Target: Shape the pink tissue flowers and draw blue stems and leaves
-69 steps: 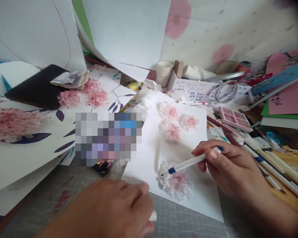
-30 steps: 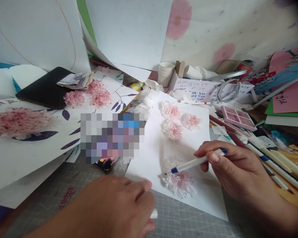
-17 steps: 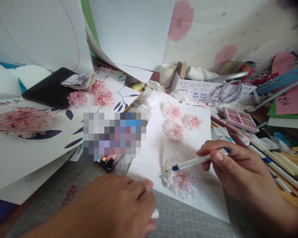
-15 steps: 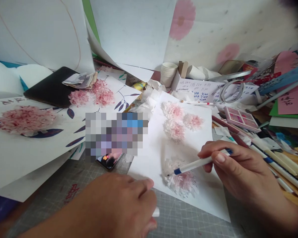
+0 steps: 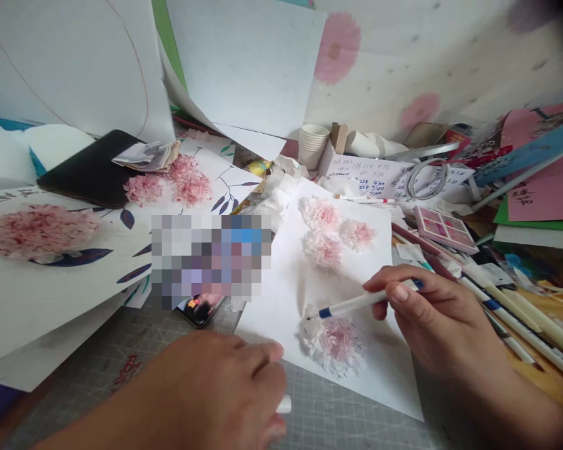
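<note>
Found in right hand: white pen with blue bands, pinched between thumb and curled fingers, grip nearly closed. Slanted down leftward, dark tip at the upper left petals of the near flower; actual contact impossible to confirm. Noted on that flower: white outer petals, pink centre, fine dark marks along lower edges. Located on white sheet, nearer than a cluster of three smaller pink-and-white flowers. Seen at left hand: back uppermost, fingers folded in around short white object, only the end of it visible; index fingertip by near edge of sheet, whether touching or just above, cannot tell. Laid beneath sheet: grey gridded cutting mat. Lying left of sheet: phone, mostly masked by pixelation. Further left: large sheet with pink flowers and dark blue leaves, plus flat black item overlapped by folded papers. Standing beyond: stacked paper cups beside white box with handwritten figures. Lying rightward: pink four-pan palette and long pens near right hand.
</note>
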Motion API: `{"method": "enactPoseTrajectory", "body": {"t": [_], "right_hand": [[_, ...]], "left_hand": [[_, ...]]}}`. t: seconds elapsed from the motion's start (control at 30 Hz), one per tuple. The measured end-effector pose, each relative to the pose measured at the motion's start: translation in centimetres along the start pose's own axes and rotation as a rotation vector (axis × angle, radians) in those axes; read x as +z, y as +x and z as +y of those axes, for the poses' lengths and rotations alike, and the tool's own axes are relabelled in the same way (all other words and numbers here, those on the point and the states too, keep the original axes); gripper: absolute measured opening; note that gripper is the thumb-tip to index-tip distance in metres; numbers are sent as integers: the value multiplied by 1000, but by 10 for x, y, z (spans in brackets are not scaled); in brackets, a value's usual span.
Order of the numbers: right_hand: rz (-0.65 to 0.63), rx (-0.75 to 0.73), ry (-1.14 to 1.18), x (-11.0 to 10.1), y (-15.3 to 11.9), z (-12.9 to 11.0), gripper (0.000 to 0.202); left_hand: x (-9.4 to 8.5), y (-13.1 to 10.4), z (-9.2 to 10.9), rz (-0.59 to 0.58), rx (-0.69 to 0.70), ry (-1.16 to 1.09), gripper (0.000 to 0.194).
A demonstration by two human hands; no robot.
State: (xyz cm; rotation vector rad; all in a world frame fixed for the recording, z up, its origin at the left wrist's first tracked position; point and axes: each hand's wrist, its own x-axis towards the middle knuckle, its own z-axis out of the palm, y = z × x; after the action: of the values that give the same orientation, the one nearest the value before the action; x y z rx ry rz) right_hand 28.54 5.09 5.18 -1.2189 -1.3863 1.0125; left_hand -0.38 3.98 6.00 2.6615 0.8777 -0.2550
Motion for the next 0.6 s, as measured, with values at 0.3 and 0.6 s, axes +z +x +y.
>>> {"method": "enactPoseTrajectory", "body": {"t": [0.3,0.6], "right_hand": [[126,12,80,-9,4,-5,21],[21,28,65,-6,5,-3,22]], "left_hand": [[17,-6,-5,30,51,47,25],[34,-6,-15,215,130,130,16]]}}
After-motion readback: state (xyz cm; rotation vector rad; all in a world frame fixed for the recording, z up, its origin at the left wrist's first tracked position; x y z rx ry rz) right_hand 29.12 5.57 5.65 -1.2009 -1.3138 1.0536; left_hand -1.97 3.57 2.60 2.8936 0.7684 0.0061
